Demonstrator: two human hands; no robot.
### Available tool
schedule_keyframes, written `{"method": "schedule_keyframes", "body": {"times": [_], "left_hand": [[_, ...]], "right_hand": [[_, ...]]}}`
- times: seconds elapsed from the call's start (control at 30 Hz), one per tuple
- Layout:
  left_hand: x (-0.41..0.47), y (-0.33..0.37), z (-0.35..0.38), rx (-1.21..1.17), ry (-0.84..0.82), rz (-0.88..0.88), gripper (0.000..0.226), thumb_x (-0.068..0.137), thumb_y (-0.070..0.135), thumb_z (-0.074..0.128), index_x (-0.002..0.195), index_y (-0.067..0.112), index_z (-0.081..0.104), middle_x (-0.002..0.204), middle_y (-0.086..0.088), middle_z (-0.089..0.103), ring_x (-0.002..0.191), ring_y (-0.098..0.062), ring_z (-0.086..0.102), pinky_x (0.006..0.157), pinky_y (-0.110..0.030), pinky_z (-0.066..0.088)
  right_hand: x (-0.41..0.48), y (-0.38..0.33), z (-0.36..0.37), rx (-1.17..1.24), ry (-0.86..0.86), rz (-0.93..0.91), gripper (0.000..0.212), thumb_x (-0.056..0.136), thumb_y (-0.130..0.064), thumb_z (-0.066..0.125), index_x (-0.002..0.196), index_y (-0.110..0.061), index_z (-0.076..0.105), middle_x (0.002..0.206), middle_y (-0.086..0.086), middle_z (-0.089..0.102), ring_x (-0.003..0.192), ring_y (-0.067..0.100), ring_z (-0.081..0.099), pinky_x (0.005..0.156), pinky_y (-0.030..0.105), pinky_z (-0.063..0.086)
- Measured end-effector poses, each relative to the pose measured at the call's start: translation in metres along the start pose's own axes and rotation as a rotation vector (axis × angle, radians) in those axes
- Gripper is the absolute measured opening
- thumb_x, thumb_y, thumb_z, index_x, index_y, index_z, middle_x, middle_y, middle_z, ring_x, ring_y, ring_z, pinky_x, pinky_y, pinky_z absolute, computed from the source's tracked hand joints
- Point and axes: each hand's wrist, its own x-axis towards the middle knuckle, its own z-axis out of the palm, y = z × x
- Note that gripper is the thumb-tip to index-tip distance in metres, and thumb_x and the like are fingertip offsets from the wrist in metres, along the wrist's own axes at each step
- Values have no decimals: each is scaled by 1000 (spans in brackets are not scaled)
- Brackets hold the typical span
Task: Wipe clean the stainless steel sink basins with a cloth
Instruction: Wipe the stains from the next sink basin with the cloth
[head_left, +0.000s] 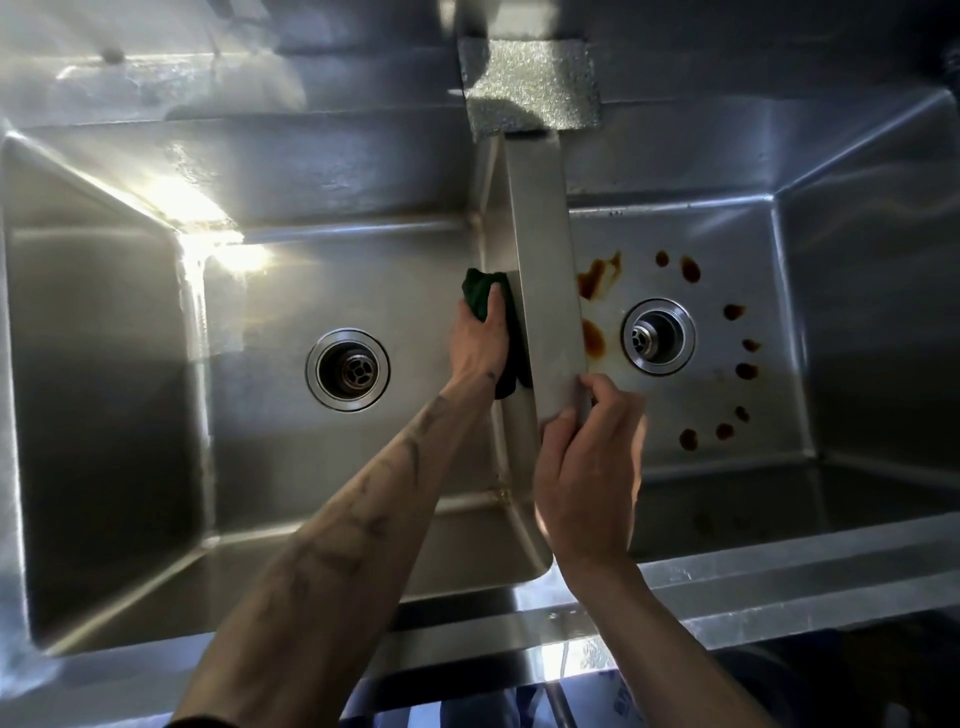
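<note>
Cloth (480, 296): balled in left hand's (478, 345) curled fingers, pressed on left basin's (260, 322) 3 o'clock wall — wiping step, I'd say.
Right hand (587, 467): gripping the divider (545, 260).
Next: right basin's (675, 228) brown spots (690, 269) — probably firm scrubbing.

The green cloth (482, 295) shows only in part, the rest covered by the left hand (475, 351) and tucked behind the divider (545, 260). The divider hides part of the brown stains (594, 338) in the right basin (857, 312), whose right wall runs off the picture. The blue shapes (467, 712) under the front rim (779, 587) are too blurred to tell.
</note>
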Motion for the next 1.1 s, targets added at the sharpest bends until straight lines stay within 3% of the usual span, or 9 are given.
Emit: {"method": "schedule_keyframes", "body": {"times": [0.17,0.33,0.47,0.53,0.7,0.83,0.93,1.03,1.1], "left_hand": [[-6,23,-5,-92,26,229,19,108,52,51,111,35,56,104,-3,67,96,-23,66,86,-41,54],[23,35,3,-47,24,84,51,108,55,49,143,19,55,130,-14,68,118,-31,66,108,-47,52],[23,48,-2,-80,14,146,22,109,50,50,112,29,56,103,0,68,91,-18,66,85,-35,57],[22,55,-5,-103,13,220,15,109,49,50,104,36,54,100,2,67,91,-17,66,83,-36,55],[44,76,-2,-64,13,114,44,108,54,49,135,20,56,117,-5,65,116,-32,66,107,-47,52],[48,76,-2,-113,10,206,26,107,54,49,115,30,53,113,-4,70,106,-28,69,99,-51,56],[63,77,3,-80,21,190,38,107,55,47,128,24,54,123,-10,70,113,-33,67,104,-53,54],[93,76,5,5,15,87,70,97,64,44,149,18,47,136,-15,66,124,-38,63,110,-50,50],[105,71,6,58,-4,66,66,103,59,45,153,16,45,141,-17,63,129,-38,61,113,-48,47]], "right_hand": [[2,2,2,19,16,-14,28,97,-5,53,125,-4,50,112,12,50,90,25,50,74,45,50],[2,1,1,17,17,-17,30,96,-4,53,126,-3,50,111,11,49,90,25,48,73,43,48],[2,2,1,24,12,-24,30,96,-7,50,127,-6,48,112,9,47,91,28,50,74,48,49],[3,2,1,25,10,-22,31,95,-4,52,127,-7,48,112,9,48,91,28,50,74,48,49],[2,1,0,26,10,-27,33,95,-2,55,127,-6,49,112,9,48,91,25,49,76,44,48],[3,5,2,32,-4,-22,33,96,-10,50,128,-9,47,115,6,45,93,27,53,74,49,52],[4,4,2,31,-6,-14,33,95,-9,50,128,-7,48,115,6,45,94,26,52,75,48,52],[4,2,1,20,3,-22,32,93,-7,51,125,-2,51,113,9,47,93,24,49,79,37,46],[5,2,1,14,0,-22,32,93,-7,51,125,-1,51,113,11,49,94,26,49,80,36,45]]}}
